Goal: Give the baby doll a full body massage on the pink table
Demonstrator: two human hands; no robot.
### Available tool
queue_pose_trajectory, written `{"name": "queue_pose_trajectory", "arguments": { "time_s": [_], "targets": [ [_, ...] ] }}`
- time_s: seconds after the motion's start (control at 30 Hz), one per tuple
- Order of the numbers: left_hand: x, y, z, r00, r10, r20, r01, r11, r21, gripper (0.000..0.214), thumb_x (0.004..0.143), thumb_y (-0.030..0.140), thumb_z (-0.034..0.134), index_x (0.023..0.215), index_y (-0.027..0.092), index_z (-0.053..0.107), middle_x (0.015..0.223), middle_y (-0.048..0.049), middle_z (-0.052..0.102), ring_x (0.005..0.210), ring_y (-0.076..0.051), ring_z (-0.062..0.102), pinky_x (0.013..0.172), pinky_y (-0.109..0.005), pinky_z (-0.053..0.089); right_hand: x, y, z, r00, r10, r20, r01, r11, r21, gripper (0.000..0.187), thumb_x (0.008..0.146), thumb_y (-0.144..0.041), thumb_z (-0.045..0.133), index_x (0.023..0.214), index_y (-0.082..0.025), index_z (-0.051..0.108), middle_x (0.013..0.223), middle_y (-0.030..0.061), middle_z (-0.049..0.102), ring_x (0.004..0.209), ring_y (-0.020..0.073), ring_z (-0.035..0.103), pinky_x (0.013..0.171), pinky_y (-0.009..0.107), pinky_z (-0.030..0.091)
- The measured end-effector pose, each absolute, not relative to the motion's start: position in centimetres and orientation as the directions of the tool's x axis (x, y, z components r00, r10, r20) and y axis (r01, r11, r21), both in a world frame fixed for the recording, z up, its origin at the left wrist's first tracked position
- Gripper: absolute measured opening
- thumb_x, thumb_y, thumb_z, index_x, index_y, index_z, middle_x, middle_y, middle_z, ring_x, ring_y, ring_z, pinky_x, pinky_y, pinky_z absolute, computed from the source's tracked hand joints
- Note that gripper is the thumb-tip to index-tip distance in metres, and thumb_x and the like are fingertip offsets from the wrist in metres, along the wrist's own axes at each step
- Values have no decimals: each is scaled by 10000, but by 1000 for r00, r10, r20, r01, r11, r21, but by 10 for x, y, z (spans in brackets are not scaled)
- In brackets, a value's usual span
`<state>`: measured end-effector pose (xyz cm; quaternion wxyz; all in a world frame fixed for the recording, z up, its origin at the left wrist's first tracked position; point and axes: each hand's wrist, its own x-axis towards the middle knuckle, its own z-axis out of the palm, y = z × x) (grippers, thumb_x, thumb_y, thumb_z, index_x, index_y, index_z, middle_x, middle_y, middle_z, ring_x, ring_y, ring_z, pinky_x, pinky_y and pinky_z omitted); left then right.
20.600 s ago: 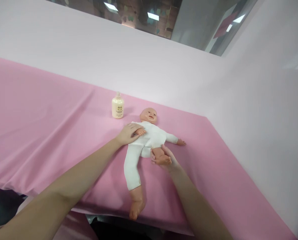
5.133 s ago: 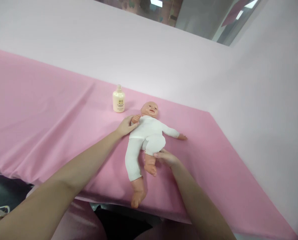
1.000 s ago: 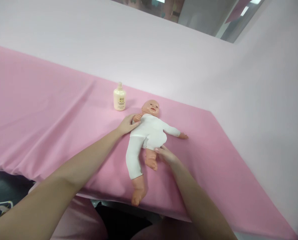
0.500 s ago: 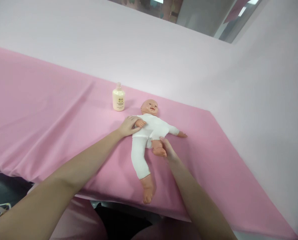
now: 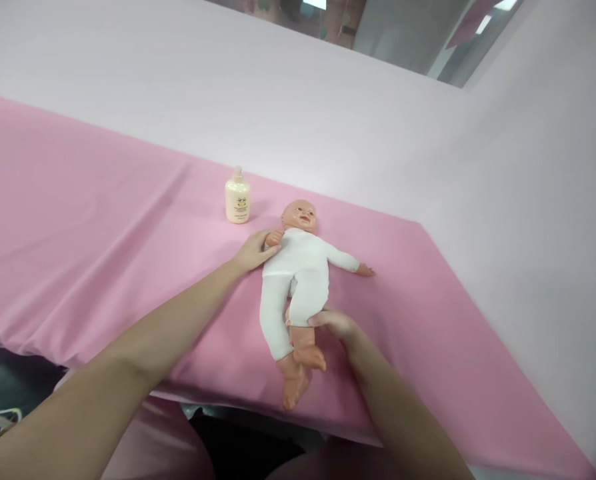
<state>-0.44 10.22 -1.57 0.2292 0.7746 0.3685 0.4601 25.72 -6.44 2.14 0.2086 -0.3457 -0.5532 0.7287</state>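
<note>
Two bare hands are at work on a baby doll (image 5: 298, 253), which lies face up on the pink-covered table (image 5: 128, 220), head towards the white wall (image 5: 178, 87) and feet towards the near edge. The left hand (image 5: 254, 251) has its grip closed around the doll's bent arm, just below the small fist (image 5: 275, 238), which sits near the shoulder. The right hand (image 5: 335, 323) is clamped around the lower part of the doll's near-straight leg (image 5: 309, 303), thumb on top by the cuff. That leg's foot (image 5: 311, 358) crosses above the other ankle (image 5: 289, 367); whether the two touch cannot be told.

The handling of the limbs looks to be under way rather than finished: the doll is laid out and both limbs are in hand, so letting go of them seems to be left at least. How much is complete beyond that cannot be told. The outstretched arm (image 5: 345, 259) and the other leg (image 5: 275, 317) have no hand on them. A cream bottle (image 5: 238, 203) stands upright near the doll's head, well apart from the right hand.
</note>
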Motion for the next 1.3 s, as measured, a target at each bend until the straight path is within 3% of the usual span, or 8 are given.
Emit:
{"name": "queue_pose_trajectory", "arguments": {
  "time_s": [0.17, 0.7, 0.83, 1.03, 1.3],
  "targets": [
    [-5, 105, -19, 261, 794, 549, 315, -608, 729, 474, 962, 652, 642, 1082, 199, 715, 1137, -137, 800, 1064, -314, 724, 1044, -486, 589, 257, -60, 27, -791, 556, -255, 90, -307, -947, 462, 714, -497, 888, 1040, -178, 818, 995, 101, 820, 986, 314, 741, 1063, 502, 553],
    [-4, 104, -19, 251, 807, 534, 317, -590, 743, 458, 936, 634, 662, 1095, 208, 718, 1135, -126, 802, 1048, -309, 716, 1012, -474, 588, 246, -66, 28, -825, 517, -227, 84, -285, -955, 538, 708, -526, 1001, 1103, -193, 853, 1128, 72, 824, 1186, 285, 728, 1217, 469, 472],
    [-4, 103, -18, 262, 800, 540, 310, -599, 738, 442, 943, 618, 657, 1088, 205, 715, 1134, -128, 803, 1055, -307, 716, 1019, -477, 584, 244, -68, 28, -796, 564, -222, 54, -299, -953, 570, 680, -557, 1016, 1091, -196, 856, 1111, 82, 832, 1193, 309, 732, 1250, 505, 455],
    [-4, 104, -18, 252, 811, 528, 321, -585, 745, 467, 937, 642, 666, 1093, 205, 725, 1136, -125, 803, 1042, -303, 710, 1014, -474, 582, 246, -69, 23, -630, 738, -244, 7, -308, -951, 594, 652, -565, 1030, 1067, -178, 856, 1164, 135, 823, 1265, 392, 720, 1292, 596, 425],
    [-3, 103, -17, 258, 801, 540, 317, -598, 736, 479, 936, 639, 668, 1115, 200, 737, 1143, -128, 814, 1051, -320, 729, 1016, -490, 599, 246, -67, 21, -635, 732, -244, 80, -252, -964, 658, 684, -601, 1015, 1164, -186, 839, 1223, 179, 795, 1378, 442, 694, 1273, 591, 481]
  ]
}}
